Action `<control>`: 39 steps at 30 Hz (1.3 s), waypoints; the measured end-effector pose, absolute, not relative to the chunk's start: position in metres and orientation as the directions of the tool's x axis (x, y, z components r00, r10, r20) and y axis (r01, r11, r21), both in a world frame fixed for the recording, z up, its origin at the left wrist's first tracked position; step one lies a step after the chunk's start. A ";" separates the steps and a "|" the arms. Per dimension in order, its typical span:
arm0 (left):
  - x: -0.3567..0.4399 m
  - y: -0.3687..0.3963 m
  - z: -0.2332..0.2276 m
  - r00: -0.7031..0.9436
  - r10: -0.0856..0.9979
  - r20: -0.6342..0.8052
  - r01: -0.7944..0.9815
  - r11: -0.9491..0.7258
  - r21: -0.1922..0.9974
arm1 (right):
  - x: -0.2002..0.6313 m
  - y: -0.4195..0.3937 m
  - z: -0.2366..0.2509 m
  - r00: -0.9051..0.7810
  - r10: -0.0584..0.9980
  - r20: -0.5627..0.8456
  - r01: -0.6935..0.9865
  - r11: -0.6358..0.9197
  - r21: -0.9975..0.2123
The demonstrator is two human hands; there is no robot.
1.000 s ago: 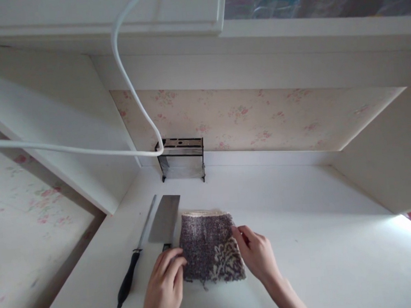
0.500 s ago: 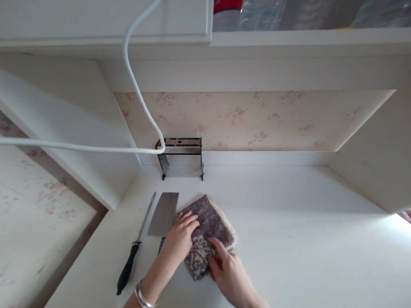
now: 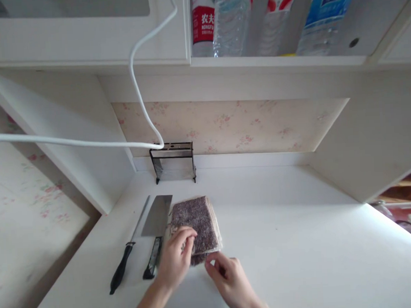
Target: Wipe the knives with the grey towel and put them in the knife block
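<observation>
A folded towel [image 3: 193, 219], purple-brown with a cream edge, lies on the white counter. My left hand [image 3: 176, 256] is closed at its lower left part, thumb and fingers together on the cloth. At the lower right corner my right hand [image 3: 229, 279] pinches the towel's edge between thumb and forefinger. Just left of the towel lies a cleaver [image 3: 157, 218] with a dark handle, flat on the counter and touched by neither hand. Farther left is a sharpening steel [image 3: 123, 261] with a black handle.
A metal and black rack [image 3: 174, 162] stands against the back wall. A white cable [image 3: 138, 93] hangs across the view. Above, a cabinet shelf [image 3: 276, 63] holds several plastic bottles [image 3: 231, 21]. Side panels [image 3: 370, 140] bound the counter.
The towel's patterned front part has been folded, and it now looks smaller and more rectangular. My left hand has moved down from the top of the cloth. The view has tilted up and shifted right.
</observation>
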State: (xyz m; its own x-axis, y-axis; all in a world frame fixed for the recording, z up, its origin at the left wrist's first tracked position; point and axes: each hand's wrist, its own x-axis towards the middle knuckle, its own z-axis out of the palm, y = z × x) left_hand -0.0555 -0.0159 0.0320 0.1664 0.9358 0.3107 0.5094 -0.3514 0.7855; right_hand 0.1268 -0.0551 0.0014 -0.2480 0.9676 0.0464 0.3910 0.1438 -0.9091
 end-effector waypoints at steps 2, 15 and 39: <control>-0.036 -0.047 0.030 0.180 0.977 0.116 0.328 -0.171 0.929 | 0.134 -0.055 -0.005 -0.170 0.984 0.053 0.414 0.120 -0.902; -0.019 -0.083 -0.009 0.273 0.949 -0.156 -0.005 0.163 0.987 | 0.131 -0.071 -0.020 -0.301 0.943 0.143 0.813 0.332 -0.479; -0.019 -0.087 -0.016 0.233 0.968 -0.092 0.106 0.068 0.992 | 0.129 -0.075 -0.021 -0.316 0.936 0.157 0.812 0.352 -0.465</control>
